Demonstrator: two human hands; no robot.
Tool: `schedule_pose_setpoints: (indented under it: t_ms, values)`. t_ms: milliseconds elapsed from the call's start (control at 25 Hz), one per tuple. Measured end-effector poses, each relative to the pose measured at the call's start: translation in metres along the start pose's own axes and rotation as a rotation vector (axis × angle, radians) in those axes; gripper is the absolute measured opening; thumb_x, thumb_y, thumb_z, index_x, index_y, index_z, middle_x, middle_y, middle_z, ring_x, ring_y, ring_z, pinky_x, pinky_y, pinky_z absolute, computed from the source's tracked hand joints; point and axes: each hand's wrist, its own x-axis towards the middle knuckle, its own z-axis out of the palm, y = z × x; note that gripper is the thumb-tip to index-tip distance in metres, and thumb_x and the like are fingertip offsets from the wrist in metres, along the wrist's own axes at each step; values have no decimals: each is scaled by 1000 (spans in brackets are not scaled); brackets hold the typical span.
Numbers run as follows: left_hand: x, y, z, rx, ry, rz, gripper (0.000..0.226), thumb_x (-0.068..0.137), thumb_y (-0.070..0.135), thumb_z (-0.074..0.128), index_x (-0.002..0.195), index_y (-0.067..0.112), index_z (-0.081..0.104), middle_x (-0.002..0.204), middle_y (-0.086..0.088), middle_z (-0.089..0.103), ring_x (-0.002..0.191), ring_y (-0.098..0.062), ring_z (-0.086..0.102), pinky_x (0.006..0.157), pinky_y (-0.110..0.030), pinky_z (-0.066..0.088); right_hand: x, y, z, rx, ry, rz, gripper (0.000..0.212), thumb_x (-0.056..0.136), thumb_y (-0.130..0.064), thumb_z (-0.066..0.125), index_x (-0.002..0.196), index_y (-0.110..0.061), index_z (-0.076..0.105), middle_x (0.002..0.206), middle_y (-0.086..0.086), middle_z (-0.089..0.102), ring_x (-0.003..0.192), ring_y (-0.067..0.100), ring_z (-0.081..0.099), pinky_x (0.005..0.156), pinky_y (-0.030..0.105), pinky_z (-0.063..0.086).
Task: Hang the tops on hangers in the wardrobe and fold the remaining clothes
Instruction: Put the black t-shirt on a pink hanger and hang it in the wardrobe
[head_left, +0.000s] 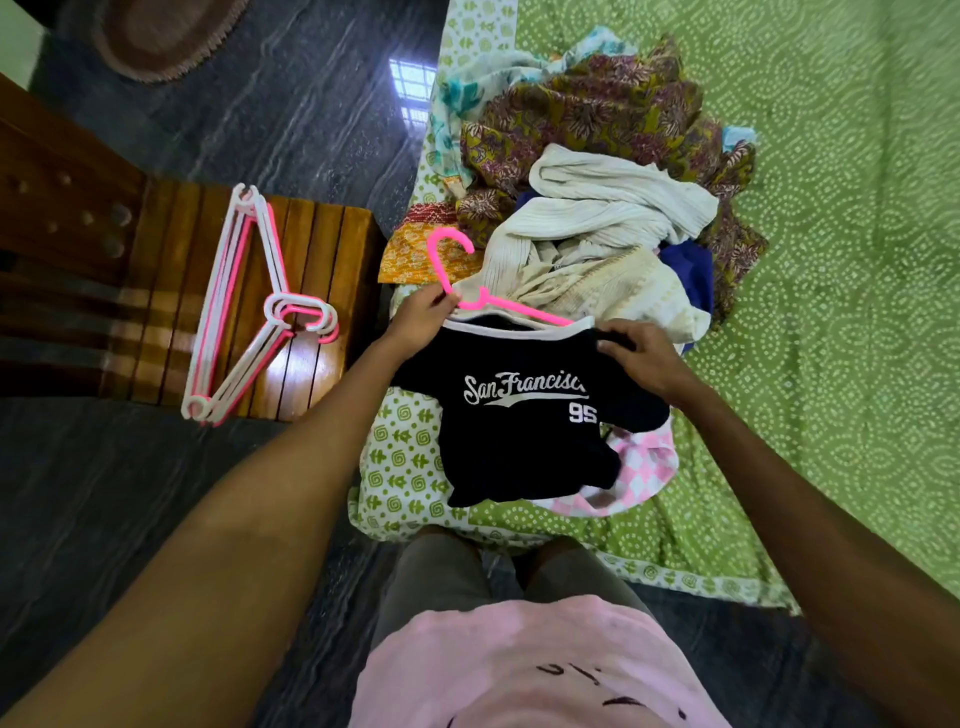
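You are in the middle of the hanging step: the small black cotton top with white "San Francisco" lettering is held up over the near edge of the bed covered in a green dotted sheet, and the bright pink plastic hanger is partly inside its white-trimmed neckline, hook sticking out above. Your left hand pinches the hanger's neck together with the collar; your right hand grips the top's right shoulder, fingers curled over the fabric. The hanger's right arm looks to run toward that shoulder, though whether it is fully seated under the cloth cannot be told.

Your next move, as I judge it, calls for tugging the shoulder down over the hanger's end so both sides sit level, then carrying it by the hook to the wardrobe, which is not in view.

Much remains: the heap of mixed clothes lies on the bed just behind the top, and the stack of spare pink and white plastic hangers waits on the slatted wooden stool to your left
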Motion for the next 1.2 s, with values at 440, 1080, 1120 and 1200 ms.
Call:
schedule_pose_setpoints:
  t_ms: [440, 1080, 1120, 1200]
  values:
    - [-41, 126, 23, 82, -24, 467, 17, 96, 19, 51, 93, 6, 62, 73, 6, 51, 66, -3, 44, 58, -18, 33, -1, -101, -36, 18, 104, -173, 29, 84, -24, 69, 106, -6, 64, 93, 11, 66, 79, 19, 56, 68, 29, 38]
    - [-98, 175, -46, 524, 155, 938, 29, 94, 3, 50, 121, -5, 59, 114, -21, 65, 104, -29, 62, 79, -11, 33, -60, -136, -134, 182, 288, -190, 40, 71, -14, 81, 45, -12, 50, 30, -11, 37, 33, 1, 30, 40, 15, 25]
    - [-101, 176, -48, 510, 187, 952, 27, 94, 2, 49, 118, -5, 60, 113, -20, 65, 102, -30, 62, 77, -12, 33, -62, -136, -138, 142, 289, -194, 40, 71, -15, 80, 46, -8, 51, 29, -10, 38, 32, 1, 32, 39, 14, 25]
    - [-106, 176, -55, 439, 279, 981, 25, 94, 2, 48, 114, -5, 62, 109, -21, 66, 98, -31, 64, 75, -14, 34, -67, -137, -147, 62, 304, -229, 33, 72, -15, 79, 56, 7, 61, 29, -11, 39, 32, 1, 33, 40, 12, 22]
